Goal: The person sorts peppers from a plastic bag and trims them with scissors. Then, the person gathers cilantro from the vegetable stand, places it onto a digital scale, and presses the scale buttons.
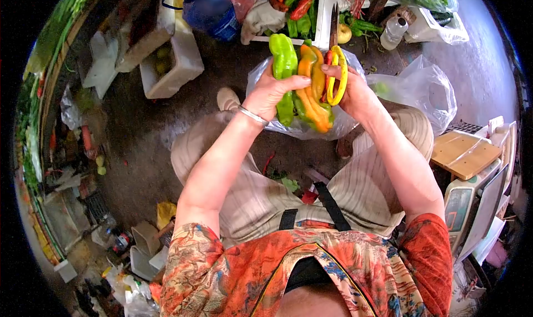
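Observation:
My left hand (pixel 270 96) is closed around a long light-green pepper (pixel 284 61), its thumb reaching across toward an orange-and-green pepper (pixel 311 114) beside it. In my right hand (pixel 353 95) is a pair of scissors with yellow and red handles (pixel 345 84); a dark blade points away from me. The right thumb lies against the orange pepper's side, and the fingers behind are hidden. Beneath both hands a clear plastic bag (pixel 256 77) spreads between my knees.
Ahead stands a white crate (pixel 323 17) of red and green peppers, with a blue jug (pixel 210 11) to its left. A foam box (pixel 180 67) sits at left. Right are another plastic bag (pixel 430 92), a wooden board (pixel 465 154) and a scale (pixel 459 209).

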### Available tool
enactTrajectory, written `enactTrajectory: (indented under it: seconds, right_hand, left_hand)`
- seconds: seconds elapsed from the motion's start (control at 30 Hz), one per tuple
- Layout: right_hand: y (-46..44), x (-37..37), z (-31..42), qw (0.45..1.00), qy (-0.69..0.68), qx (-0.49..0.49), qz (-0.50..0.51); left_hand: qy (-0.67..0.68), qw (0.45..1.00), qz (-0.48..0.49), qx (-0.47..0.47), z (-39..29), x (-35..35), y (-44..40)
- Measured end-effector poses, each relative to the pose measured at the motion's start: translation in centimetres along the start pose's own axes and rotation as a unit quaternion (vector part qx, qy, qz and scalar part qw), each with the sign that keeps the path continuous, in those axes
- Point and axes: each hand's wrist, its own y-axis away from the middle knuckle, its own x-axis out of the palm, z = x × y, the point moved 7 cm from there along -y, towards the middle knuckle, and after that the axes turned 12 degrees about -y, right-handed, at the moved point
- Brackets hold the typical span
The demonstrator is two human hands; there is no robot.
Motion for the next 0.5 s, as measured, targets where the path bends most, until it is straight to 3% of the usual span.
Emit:
enactTrajectory:
  seconds: [0.03,0.1,0.17,0.23,0.3,0.37,0.5]
  right_hand:
    - [0.1,0.2,0.2,1.000,0.000,-0.001,0.001]
    - [0.7,1.2,1.1,0.999,-0.032,-0.032,0.012]
    - [-0.2,0.2,1.2,0.999,-0.030,-0.028,0.028]
    - [-0.3,0.5,1.0,0.996,-0.064,0.005,0.058]
    - [0.0,0.4,1.1,0.998,-0.058,0.003,0.040]
    - [0.1,0.1,1.3,0.999,-0.033,-0.009,0.022]
    - [0.3,0.3,1.3,0.999,-0.044,-0.007,0.028]
  left_hand:
    - [-0.001,1.000,0.000,0.001,0.0,-0.4,-0.1]
    - [0.120,0.990,0.070,-0.015,-0.2,0.2,-0.1]
    - [0.102,0.993,0.053,0.011,-0.9,0.3,0.1]
    - [0.178,0.977,0.114,-0.018,-2.2,1.0,0.9]
    - [0.150,0.983,0.107,-0.020,-2.1,0.8,0.9]
    - [0.293,0.949,0.110,-0.041,-2.3,1.3,1.5]
    - [0.351,0.921,0.167,-0.006,-3.3,1.9,1.6]
